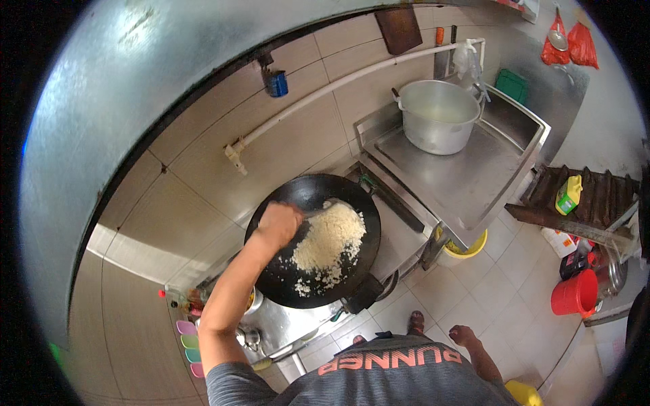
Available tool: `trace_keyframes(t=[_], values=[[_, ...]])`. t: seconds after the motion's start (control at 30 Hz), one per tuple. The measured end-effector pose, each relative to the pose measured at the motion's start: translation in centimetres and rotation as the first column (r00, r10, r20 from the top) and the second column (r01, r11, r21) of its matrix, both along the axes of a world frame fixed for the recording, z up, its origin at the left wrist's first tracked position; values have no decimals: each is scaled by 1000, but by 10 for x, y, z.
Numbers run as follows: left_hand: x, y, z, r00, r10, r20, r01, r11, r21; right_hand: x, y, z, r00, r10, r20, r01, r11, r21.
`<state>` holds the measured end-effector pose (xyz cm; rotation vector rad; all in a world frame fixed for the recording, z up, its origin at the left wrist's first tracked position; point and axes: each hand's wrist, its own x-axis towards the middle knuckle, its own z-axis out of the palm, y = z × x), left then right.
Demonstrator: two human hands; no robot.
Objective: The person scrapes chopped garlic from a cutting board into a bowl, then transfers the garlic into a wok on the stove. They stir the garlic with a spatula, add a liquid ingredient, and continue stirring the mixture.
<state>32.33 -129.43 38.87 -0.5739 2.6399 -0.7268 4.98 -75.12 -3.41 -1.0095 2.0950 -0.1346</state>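
My left hand (279, 223) is over the left part of a large black wok (304, 299), closed around a metal cooking utensil (319, 209). The utensil's far end touches a heap of pale, crumbly, rice-like food (330, 238), and its exact shape is hard to make out. Loose grains lie scattered on the wok's dark wall below the heap. My right hand (462, 335) hangs beside my body above the tiled floor, its fingers curled, with nothing visible in it. A dark pad or cloth (364, 294) covers the wok's near right edge.
Right of the wok, a large aluminium pot (439, 127) stands on a steel counter (457, 188). A yellow bucket (469, 248) is below the counter's corner. Seasoning containers (190, 342) and a metal pitcher (249, 337) stand at left. A red bucket (574, 294) is at far right.
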Motion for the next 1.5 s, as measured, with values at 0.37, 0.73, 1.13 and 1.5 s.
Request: trace_keyframes(t=[0.37,0.73,1.13,1.5], values=[[150,195,29,879,463,-110,-455,886,91,-75,40,-66,994,58,87,-82,950,302],[127,204,-29,824,567,-7,-565,822,75,-102,-92,-64,823,491,-286,-547,820,-166],[234,-17,11,456,880,132,-845,382,374,-1,-10,-31,956,288,-52,-286,957,40],[112,27,-77,664,674,-323,-552,734,397,19,45,-43,997,1,81,-2,1000,12]])
